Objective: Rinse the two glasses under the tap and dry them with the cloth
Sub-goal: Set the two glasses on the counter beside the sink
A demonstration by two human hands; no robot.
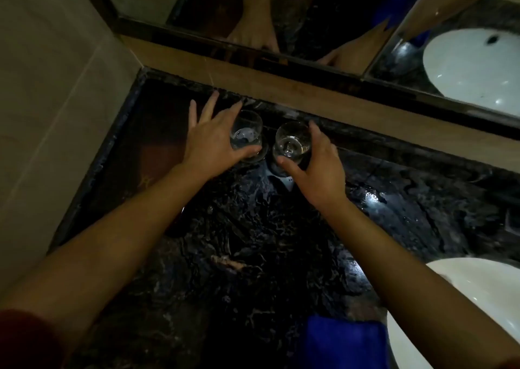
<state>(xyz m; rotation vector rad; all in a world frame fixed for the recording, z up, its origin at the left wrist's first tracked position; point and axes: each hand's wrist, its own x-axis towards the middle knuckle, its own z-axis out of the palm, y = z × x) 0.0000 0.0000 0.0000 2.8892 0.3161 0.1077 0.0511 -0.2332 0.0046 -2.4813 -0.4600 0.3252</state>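
Note:
Two clear stemmed glasses stand upright side by side on the dark marble counter (253,242), close to the back ledge. My left hand (213,140) reaches around the left glass (247,132), thumb in front and spread fingers behind it. My right hand (315,163) curls around the right glass (292,140), thumb at its near side and a fingertip at its far rim. A blue cloth (346,340) lies on the counter at the near edge, beside the basin.
A white sink basin (422,326) sits at the lower right, partly behind my right forearm. A wooden ledge (281,87) and a dark-framed mirror (253,17) run along the back. A tiled wall (50,101) closes the left side. No tap is in view.

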